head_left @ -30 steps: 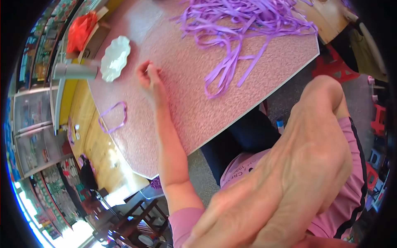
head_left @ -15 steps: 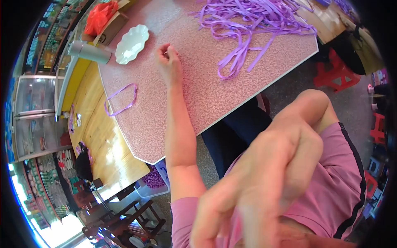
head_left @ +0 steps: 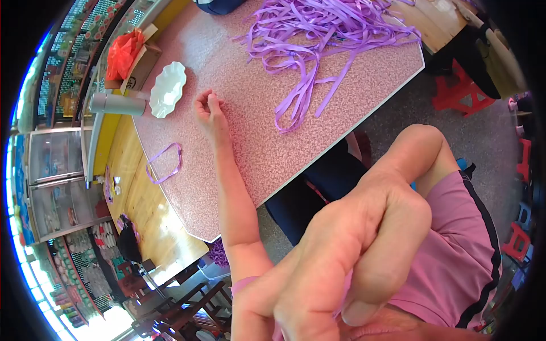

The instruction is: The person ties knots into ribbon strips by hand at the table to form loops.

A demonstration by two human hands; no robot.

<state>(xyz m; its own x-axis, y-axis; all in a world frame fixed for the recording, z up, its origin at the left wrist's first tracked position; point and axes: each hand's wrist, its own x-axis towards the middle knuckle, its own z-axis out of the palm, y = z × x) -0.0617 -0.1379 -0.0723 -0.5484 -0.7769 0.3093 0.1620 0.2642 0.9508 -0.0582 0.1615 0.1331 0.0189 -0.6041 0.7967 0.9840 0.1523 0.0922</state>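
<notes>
My left hand (head_left: 211, 111) rests on the pink speckled table (head_left: 205, 187), its fingers curled in and nothing visible in them. It lies to the right of a white scalloped dish (head_left: 168, 90) and left of a pile of purple ribbons (head_left: 318, 28). A single purple ribbon loop (head_left: 180, 159) lies near the table's left edge. Very large and close to the camera is my right hand (head_left: 347, 250), raised with bent fingers; some fingertips run out at the bottom edge, so what they touch is hidden.
A grey cylinder (head_left: 118, 104) lies beside the dish, near a cardboard box (head_left: 145, 65) with a red plastic bag (head_left: 124, 54). A wooden table (head_left: 133, 196) adjoins on the left. Red stools (head_left: 462, 94) stand on the floor at right. A dark blue object (head_left: 219, 4) is at the top.
The view has shifted back and forth. My right hand has turned from its flat back to bent fingers in front of the camera. My left hand stays curled on the table.
</notes>
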